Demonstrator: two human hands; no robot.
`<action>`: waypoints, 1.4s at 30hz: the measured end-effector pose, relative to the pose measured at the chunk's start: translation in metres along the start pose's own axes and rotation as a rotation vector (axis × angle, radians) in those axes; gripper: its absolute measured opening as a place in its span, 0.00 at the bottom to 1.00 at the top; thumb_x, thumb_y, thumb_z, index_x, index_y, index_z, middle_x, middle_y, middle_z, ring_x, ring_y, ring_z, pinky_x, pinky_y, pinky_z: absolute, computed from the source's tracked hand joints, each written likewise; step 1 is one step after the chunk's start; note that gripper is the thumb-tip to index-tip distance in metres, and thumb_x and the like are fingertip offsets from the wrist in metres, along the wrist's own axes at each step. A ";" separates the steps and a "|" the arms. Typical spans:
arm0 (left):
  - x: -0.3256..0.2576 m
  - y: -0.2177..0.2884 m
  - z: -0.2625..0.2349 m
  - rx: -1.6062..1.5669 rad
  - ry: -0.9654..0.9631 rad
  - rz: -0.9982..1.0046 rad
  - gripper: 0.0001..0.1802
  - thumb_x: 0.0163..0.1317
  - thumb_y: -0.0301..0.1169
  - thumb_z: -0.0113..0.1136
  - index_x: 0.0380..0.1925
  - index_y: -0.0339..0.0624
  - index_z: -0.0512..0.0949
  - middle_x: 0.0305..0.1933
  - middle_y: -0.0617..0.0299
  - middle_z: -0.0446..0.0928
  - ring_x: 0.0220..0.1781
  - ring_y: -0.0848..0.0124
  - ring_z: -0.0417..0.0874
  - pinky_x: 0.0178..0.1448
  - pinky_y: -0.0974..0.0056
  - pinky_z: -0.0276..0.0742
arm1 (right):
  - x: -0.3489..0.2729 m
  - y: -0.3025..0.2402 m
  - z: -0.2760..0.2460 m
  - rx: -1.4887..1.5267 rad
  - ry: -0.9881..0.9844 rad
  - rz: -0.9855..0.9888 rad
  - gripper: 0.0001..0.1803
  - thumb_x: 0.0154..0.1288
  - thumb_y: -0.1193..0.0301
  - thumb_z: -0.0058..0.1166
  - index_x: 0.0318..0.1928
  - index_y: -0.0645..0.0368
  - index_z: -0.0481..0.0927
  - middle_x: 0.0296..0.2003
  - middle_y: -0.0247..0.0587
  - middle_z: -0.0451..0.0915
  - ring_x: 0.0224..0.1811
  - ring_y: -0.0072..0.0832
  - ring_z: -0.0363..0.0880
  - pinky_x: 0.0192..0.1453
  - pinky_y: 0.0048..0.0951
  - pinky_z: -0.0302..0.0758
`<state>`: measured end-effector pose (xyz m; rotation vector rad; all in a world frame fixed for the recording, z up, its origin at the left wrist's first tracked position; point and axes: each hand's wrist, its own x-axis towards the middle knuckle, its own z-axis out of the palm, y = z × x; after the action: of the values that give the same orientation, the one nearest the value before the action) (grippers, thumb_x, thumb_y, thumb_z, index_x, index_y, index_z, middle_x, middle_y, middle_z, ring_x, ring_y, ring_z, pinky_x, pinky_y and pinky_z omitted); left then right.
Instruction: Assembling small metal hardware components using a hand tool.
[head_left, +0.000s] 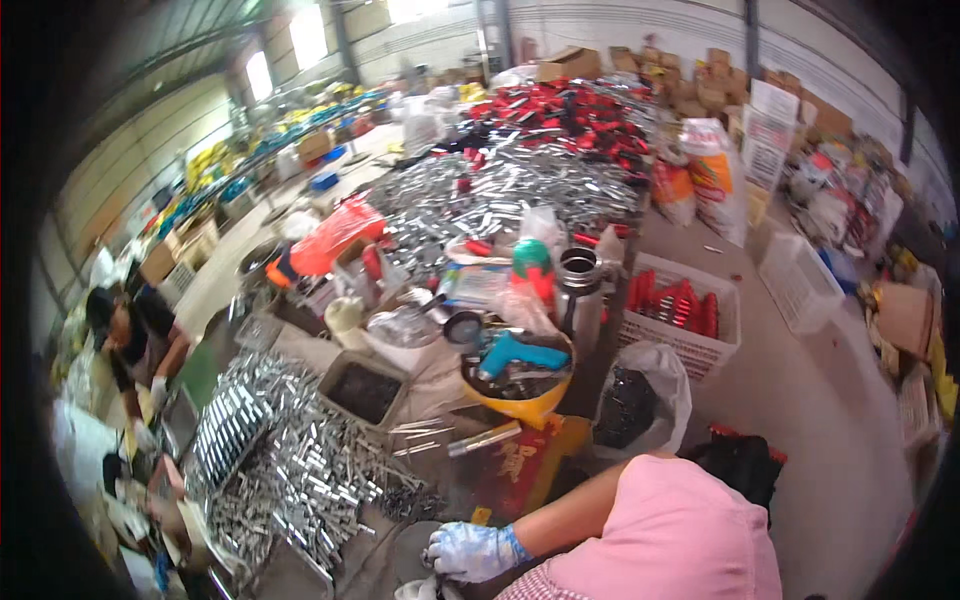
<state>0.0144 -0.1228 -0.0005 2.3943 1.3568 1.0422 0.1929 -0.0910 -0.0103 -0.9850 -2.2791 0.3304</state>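
Note:
My right hand (472, 551), in a white and blue patterned glove, reaches in from the right out of a pink sleeve. Its fingers are curled at the edge of a dark, rounded grey surface (412, 545); what they hold is too small to make out. Just below it a whitish glove, my left hand (418, 590), shows only in part at the lower edge, its fingers hidden. A large heap of shiny metal tube-like parts (310, 480) lies beside them on the left. Small dark pieces (412, 503) sit just beyond my hands.
Ahead stand a bin of dark bits (362, 390), a yellow bowl with a teal power tool (522, 356) and a steel flask (580, 290). White crates (680, 345) and a bag (665, 400) stand at the right. Another person (140, 340) works at the far left.

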 end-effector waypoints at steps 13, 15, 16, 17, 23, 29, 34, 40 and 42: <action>0.001 0.003 -0.006 -0.010 -0.047 -0.037 0.05 0.49 0.24 0.62 0.27 0.34 0.81 0.33 0.46 0.76 0.42 0.47 0.75 0.49 0.47 0.71 | 0.004 0.002 0.010 0.025 0.250 -0.125 0.09 0.40 0.61 0.59 0.16 0.49 0.76 0.21 0.36 0.75 0.28 0.39 0.76 0.30 0.42 0.71; -0.002 -0.003 -0.005 -0.006 -0.052 -0.027 0.06 0.49 0.24 0.62 0.28 0.34 0.81 0.33 0.46 0.76 0.42 0.48 0.75 0.48 0.47 0.71 | 0.004 0.001 0.014 0.029 0.279 -0.118 0.09 0.39 0.61 0.59 0.15 0.49 0.75 0.21 0.36 0.75 0.27 0.39 0.76 0.29 0.42 0.70; -0.004 -0.008 -0.002 -0.015 -0.062 -0.013 0.06 0.49 0.25 0.62 0.28 0.34 0.82 0.33 0.46 0.76 0.42 0.48 0.75 0.48 0.47 0.71 | 0.003 0.002 0.015 0.015 0.262 -0.109 0.09 0.39 0.61 0.59 0.15 0.49 0.75 0.21 0.36 0.75 0.27 0.39 0.76 0.29 0.42 0.70; -0.004 -0.012 0.002 -0.023 -0.072 0.002 0.06 0.48 0.25 0.63 0.28 0.35 0.82 0.33 0.46 0.76 0.42 0.48 0.75 0.48 0.47 0.71 | 0.003 0.003 0.015 0.002 0.246 -0.099 0.09 0.39 0.61 0.59 0.15 0.49 0.75 0.20 0.36 0.75 0.27 0.39 0.76 0.29 0.43 0.70; -0.004 -0.004 0.002 -0.009 -0.038 -0.022 0.08 0.48 0.26 0.64 0.29 0.34 0.82 0.36 0.46 0.76 0.42 0.48 0.75 0.48 0.47 0.71 | 0.000 0.004 0.013 -0.037 0.227 -0.103 0.10 0.40 0.59 0.59 0.15 0.49 0.76 0.20 0.37 0.76 0.26 0.40 0.77 0.28 0.42 0.71; -0.002 -0.002 0.000 0.023 -0.034 -0.027 0.08 0.48 0.26 0.64 0.30 0.35 0.81 0.36 0.46 0.76 0.42 0.47 0.75 0.48 0.47 0.71 | 0.005 -0.001 0.003 -0.053 0.157 -0.050 0.11 0.42 0.58 0.59 0.17 0.50 0.79 0.22 0.38 0.78 0.27 0.42 0.78 0.30 0.43 0.74; -0.004 -0.004 0.002 0.029 -0.013 -0.001 0.07 0.50 0.26 0.63 0.30 0.36 0.81 0.35 0.47 0.76 0.42 0.47 0.75 0.48 0.47 0.71 | 0.004 -0.006 -0.003 -0.089 0.155 -0.016 0.11 0.42 0.58 0.60 0.18 0.50 0.79 0.24 0.39 0.79 0.31 0.42 0.78 0.34 0.44 0.75; -0.007 -0.007 0.007 0.061 0.025 0.050 0.05 0.51 0.27 0.63 0.29 0.38 0.82 0.34 0.48 0.76 0.40 0.47 0.75 0.46 0.47 0.72 | 0.001 -0.004 0.001 -0.100 0.206 -0.055 0.11 0.40 0.58 0.60 0.19 0.50 0.79 0.24 0.39 0.79 0.31 0.42 0.78 0.34 0.44 0.75; -0.006 -0.003 0.007 0.072 0.036 0.046 0.05 0.50 0.27 0.64 0.28 0.39 0.81 0.33 0.48 0.76 0.39 0.48 0.75 0.45 0.48 0.72 | 0.001 -0.005 0.001 -0.113 0.242 -0.066 0.11 0.39 0.58 0.60 0.19 0.50 0.79 0.24 0.38 0.79 0.30 0.42 0.78 0.33 0.44 0.75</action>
<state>0.0146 -0.1252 -0.0100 2.4814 1.3799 1.0710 0.1893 -0.0935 -0.0083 -0.9475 -2.1216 0.0506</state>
